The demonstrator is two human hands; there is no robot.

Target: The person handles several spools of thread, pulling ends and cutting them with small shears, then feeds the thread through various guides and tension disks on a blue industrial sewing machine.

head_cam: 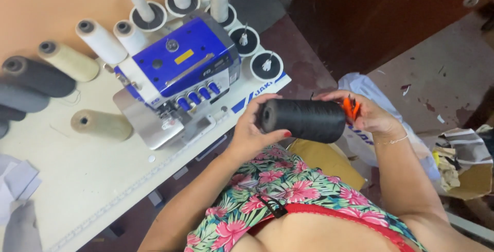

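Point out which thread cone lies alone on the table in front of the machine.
The beige cone lying on its side on the white table, just left of the blue overlock machine. The other loose cones lie further back toward the wall.

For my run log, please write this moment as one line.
left hand: grips black thread cone | right hand: at cone's other end, holds small orange snips | blue overlock machine on white table

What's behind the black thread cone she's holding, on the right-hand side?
Behind the black thread cone, the right hand grips something small and orange. The cone and fingers cover most of it, so its kind is unclear.
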